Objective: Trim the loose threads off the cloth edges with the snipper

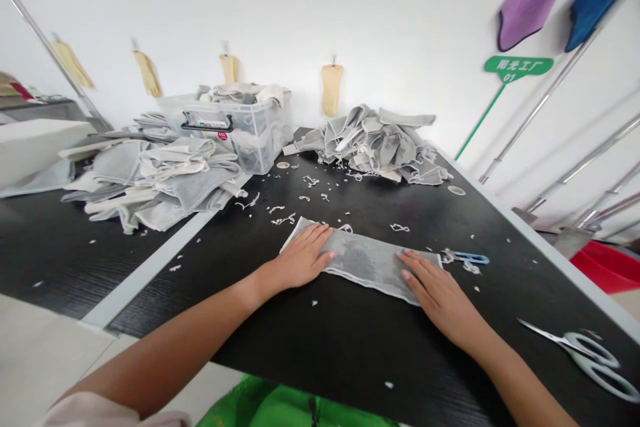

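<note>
A grey cloth piece with white edging point(367, 259) lies flat on the black table point(320, 347). My left hand point(303, 257) rests on its left end, palm down with the fingers stretched out. On the right end lies my right hand point(430, 280), also flat, its fingers spread. Just beyond that end is a small blue thread snipper point(473, 258) with bits of white thread beside it. White-handled scissors point(583, 353) lie open at the right, apart from my right hand.
Heaps of grey cloths lie at the left point(175, 177) and far back point(380, 140). A clear plastic box point(257, 140) full of cloths stands between them. White thread scraps point(285, 219) dot the table. A red container point(607, 267) is at the right.
</note>
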`<state>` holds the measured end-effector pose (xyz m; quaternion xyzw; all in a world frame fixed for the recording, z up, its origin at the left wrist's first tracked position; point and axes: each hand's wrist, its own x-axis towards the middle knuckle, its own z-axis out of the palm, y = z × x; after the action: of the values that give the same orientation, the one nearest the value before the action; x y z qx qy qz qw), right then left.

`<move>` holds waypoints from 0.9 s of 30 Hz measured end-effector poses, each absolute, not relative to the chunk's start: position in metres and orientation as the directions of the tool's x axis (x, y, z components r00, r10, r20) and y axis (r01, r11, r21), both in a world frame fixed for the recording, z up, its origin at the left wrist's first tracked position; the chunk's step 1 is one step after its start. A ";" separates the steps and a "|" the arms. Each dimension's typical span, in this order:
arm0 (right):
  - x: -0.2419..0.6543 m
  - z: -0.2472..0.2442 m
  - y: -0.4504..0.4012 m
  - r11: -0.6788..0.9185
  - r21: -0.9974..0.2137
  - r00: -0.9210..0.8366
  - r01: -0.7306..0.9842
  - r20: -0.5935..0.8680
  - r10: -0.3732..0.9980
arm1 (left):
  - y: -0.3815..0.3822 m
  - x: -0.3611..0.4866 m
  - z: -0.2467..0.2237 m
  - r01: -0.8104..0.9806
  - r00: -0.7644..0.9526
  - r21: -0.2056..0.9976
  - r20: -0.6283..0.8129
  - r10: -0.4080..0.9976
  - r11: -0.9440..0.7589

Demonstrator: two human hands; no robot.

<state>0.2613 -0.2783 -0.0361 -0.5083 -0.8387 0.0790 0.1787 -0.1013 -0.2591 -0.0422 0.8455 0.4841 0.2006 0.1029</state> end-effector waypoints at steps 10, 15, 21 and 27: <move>0.281 -0.044 -0.268 0.380 -0.196 -0.320 0.904 0.281 0.905 | -0.259 -0.118 -0.049 0.846 0.361 0.317 0.251 0.898 -0.429; 0.289 -0.021 -0.272 0.110 -0.270 -0.021 0.957 0.314 0.949 | -0.259 -0.117 -0.049 0.843 0.366 0.299 0.290 0.884 -0.447; 0.284 -0.008 -0.276 -0.154 -0.145 0.152 0.977 -0.024 0.988 | -0.255 -0.119 -0.052 0.885 0.283 0.272 0.330 0.900 -0.378; 0.290 -0.011 -0.265 -0.030 -0.195 0.004 0.980 -0.135 0.991 | -0.251 -0.121 -0.050 0.909 0.241 0.241 0.365 0.899 -0.341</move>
<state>0.2896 -0.2655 -0.0108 -0.7081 -0.6960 0.1173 0.0225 -0.1212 -0.2508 -0.0496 0.7877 0.5738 0.2241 -0.0105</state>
